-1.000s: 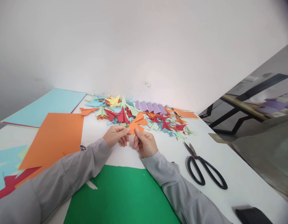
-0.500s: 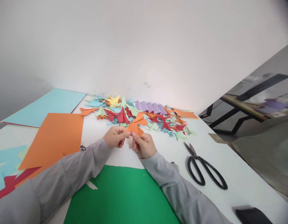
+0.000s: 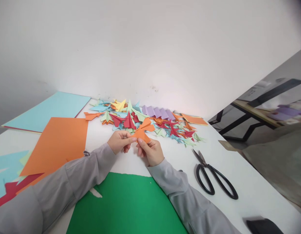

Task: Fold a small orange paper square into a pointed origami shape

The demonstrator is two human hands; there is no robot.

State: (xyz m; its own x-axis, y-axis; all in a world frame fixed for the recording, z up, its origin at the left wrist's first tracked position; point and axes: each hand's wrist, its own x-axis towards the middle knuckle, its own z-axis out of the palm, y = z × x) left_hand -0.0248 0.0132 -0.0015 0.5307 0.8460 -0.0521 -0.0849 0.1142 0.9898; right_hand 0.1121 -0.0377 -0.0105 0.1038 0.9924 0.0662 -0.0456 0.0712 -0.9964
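Between my two hands is a small folded orange paper plane (image 3: 143, 130), raised in front of the pile of folded paper. My left hand (image 3: 121, 142) pinches its near left edge between thumb and fingers. Close beside it, my right hand (image 3: 151, 151) grips the near right edge, thumb on top. Both thumb tips almost meet. The fingers under the paper are partly hidden. Beyond the hands lies a heap of folded paper planes (image 3: 129, 120) in red, orange, yellow, blue and pale green.
Black-handled scissors (image 3: 206, 165) lie on the right, blades half apart. A green sheet (image 3: 126, 204) is nearest me. To the left are an orange sheet (image 3: 59, 143), light blue sheets (image 3: 50, 109) and paper scraps (image 3: 11, 188). Pleated purple paper (image 3: 158, 112) sits by the wall.
Almost nothing differs. Both hands keep hold of the orange paper plane in the same spot, and the view has shifted very slightly.
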